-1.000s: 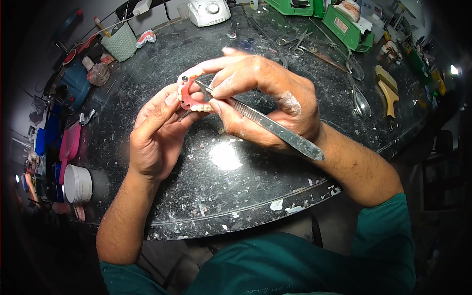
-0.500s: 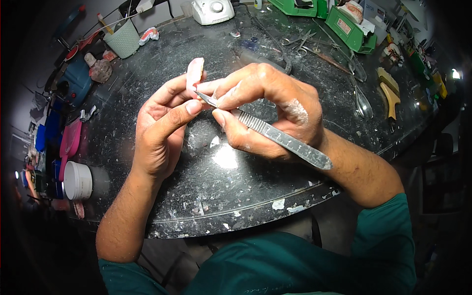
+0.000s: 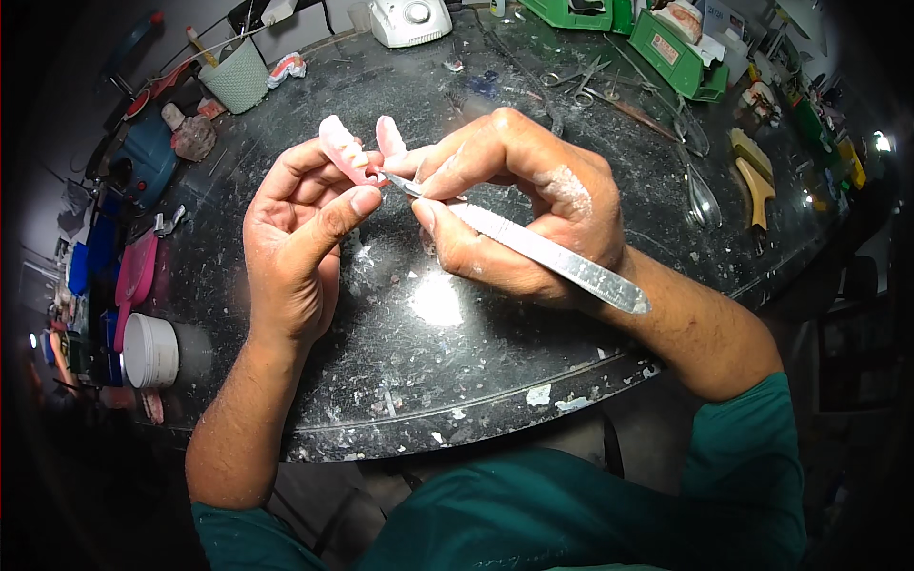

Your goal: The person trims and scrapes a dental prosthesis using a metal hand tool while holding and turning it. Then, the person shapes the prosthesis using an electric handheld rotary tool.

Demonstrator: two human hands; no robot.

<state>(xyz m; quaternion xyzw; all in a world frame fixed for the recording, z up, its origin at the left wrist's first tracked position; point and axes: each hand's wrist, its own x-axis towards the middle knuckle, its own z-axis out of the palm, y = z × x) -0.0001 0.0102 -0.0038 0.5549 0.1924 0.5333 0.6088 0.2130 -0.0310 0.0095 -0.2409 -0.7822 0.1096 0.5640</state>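
My left hand (image 3: 303, 233) pinches a pink denture (image 3: 341, 148) with pale teeth between its thumb and fingers. The denture is curved, and its two arms point away from me. In my right hand (image 3: 557, 195) a metal scalpel (image 3: 557, 261) is gripped like a pen, its ridged flat handle slanting down to the right. The blade tip meets or nearly meets the near bend of the denture, beside my left thumb. One right fingertip lies close to the denture's right arm; whether it touches is unclear. White powder coats part of my right hand.
The dark, scuffed worktop (image 3: 476, 381) carries scattered white flecks. Farther right lie scissors (image 3: 588, 84), a wooden-handled brush (image 3: 755, 186) and green bins (image 3: 666, 52). On the left stand a white tub (image 3: 150, 350) and a pale woven cup (image 3: 238, 78); a white control unit (image 3: 411, 23) is at the back.
My left hand has shifted slightly left and turned the denture, so both its arms and the row of teeth now show. The scalpel has rolled slightly, its tip staying near the denture.
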